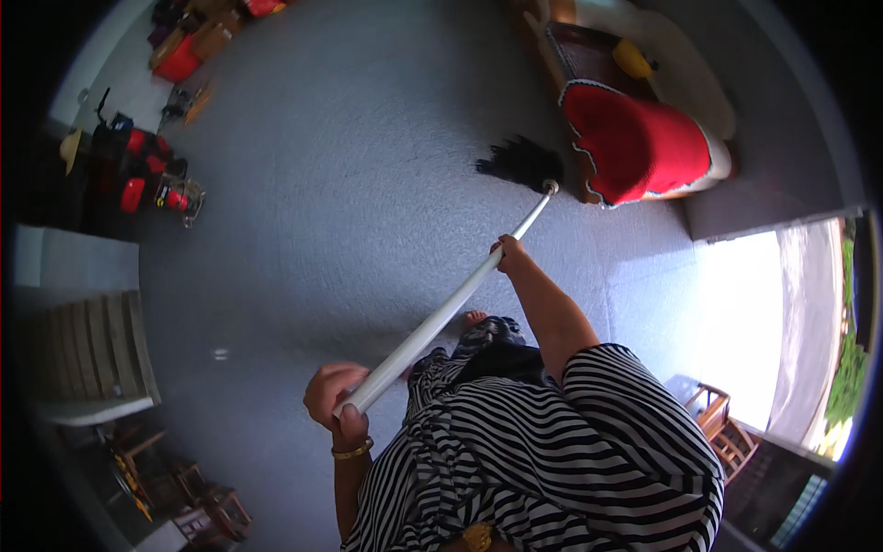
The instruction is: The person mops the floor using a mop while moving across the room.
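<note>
A mop with a long white pole (432, 324) slants across my body, its dark stringy head (521, 162) spread on the grey floor just left of a sofa draped in red cloth. My left hand (338, 394), with a gold bangle at the wrist, is closed around the pole's near end and slightly blurred. Farther along, my right hand (508, 253) grips the pole below the metal-coloured joint at the mop head. Part of my bare foot (475, 317) shows under the pole.
The sofa's red cover (639, 143) stands close to the mop head. At the left are a red and black machine (147, 170) and steps (87, 350). Wooden chairs (724, 428) stand by the bright doorway (740, 304) at right. Boxes and a red container (177, 57) sit far left.
</note>
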{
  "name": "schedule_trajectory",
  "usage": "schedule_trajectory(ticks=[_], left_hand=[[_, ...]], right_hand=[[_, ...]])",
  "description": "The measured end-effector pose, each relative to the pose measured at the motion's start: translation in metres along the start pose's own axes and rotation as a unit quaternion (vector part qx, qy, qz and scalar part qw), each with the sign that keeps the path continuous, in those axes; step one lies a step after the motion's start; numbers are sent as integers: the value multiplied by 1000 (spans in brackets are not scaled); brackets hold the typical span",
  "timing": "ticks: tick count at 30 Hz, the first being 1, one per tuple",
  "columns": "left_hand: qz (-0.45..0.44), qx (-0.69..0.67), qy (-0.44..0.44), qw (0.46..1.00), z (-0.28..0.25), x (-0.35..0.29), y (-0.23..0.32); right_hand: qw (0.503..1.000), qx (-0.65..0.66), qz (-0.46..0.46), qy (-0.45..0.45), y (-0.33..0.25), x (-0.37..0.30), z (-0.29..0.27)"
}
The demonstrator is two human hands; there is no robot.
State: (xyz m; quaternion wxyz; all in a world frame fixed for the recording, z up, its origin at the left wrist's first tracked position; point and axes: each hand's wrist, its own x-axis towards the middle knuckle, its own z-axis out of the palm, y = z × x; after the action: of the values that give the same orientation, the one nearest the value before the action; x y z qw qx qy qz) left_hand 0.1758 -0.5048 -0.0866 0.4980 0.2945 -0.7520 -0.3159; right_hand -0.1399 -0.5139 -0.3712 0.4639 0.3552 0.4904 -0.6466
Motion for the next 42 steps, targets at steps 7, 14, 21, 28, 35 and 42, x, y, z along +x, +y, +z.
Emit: schedule_trajectory(ticks=[7, 14, 21, 28, 35, 42], left_hand=[[-49, -206, -55, 976, -58, 13, 8], [9, -403, -62, 913, -154, 0, 17], [81, -343, -20, 936, -235, -36, 43], [139, -261, 274, 915, -319, -146, 89], [216, -88, 106, 967, -313, -172, 182], [136, 145, 34, 980, -287, -178, 241]], right_hand=[[995, 82, 5, 60, 67, -25, -4], [996, -57, 51, 54, 160, -89, 42], [972, -180, 142, 53, 261, -137, 86], [909, -372, 187, -2, 393, -208, 85], [798, -554, 226, -75, 502, -263, 42], [627, -710, 260, -187, 542, -302, 3]])
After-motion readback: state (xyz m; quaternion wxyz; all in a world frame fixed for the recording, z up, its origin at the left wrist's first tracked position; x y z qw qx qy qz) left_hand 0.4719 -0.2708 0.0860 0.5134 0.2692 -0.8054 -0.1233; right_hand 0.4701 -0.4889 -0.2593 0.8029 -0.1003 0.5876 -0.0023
